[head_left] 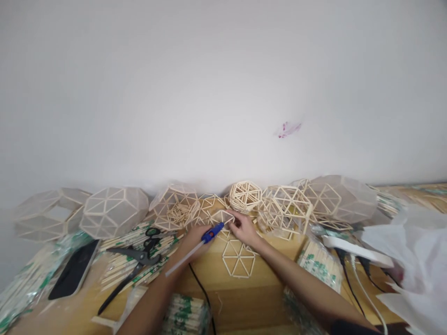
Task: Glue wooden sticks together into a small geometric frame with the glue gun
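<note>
My left hand [196, 241] is closed around a blue hot glue gun [213, 232], with a pale glue stick [184, 259] poking out of its back. The gun's tip points at a small frame of thin wooden sticks [222, 216]. My right hand [244, 228] pinches that frame at its right side, though the fingertips are partly hidden. Just below the hands, a flat octagon-like stick frame with spokes [239, 257] lies on the wooden table [251, 300].
Paper-covered stick lanterns [113, 211] and bare stick frames [286, 207] line the wall. Pruning shears [139, 257], a phone [75, 270] and bagged chopsticks [31, 274] lie left. A power strip [356, 249] with cables and white paper sheets [412, 260] are right.
</note>
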The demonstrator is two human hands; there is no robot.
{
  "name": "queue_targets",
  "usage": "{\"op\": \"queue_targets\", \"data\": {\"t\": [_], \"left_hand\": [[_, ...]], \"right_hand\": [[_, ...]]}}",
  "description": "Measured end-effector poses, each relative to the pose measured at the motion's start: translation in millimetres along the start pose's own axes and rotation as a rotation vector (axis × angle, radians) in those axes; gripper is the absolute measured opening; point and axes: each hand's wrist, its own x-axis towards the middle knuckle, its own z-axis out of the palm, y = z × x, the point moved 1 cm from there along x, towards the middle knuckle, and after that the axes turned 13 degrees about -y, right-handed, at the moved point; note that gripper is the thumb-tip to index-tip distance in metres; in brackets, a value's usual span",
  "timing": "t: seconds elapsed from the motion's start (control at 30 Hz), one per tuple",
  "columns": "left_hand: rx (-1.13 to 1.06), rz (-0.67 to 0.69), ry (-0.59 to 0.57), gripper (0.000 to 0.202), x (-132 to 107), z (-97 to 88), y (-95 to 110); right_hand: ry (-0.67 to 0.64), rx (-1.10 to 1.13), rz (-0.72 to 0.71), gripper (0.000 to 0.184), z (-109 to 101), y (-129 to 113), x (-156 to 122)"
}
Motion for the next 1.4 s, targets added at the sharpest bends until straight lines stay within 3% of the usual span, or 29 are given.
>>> {"op": "queue_targets", "data": {"t": [0.47, 0.97, 1.4], "left_hand": [[0.032, -0.034, 0.096, 0.022, 2, 4.1, -6], [-0.019, -0.072, 0.151, 0.032, 7, 6.6, -21], [-0.011, 0.003, 0.108, 0.026, 7, 0.3, -13]], "right_hand": [[0.019, -0.085, -0.046, 0.051, 4, 8, 2], [0.027, -0.023, -0.039, 0.047, 4, 5, 1], [0.002, -0.034, -0.016, 0.047, 3, 4, 3]]}}
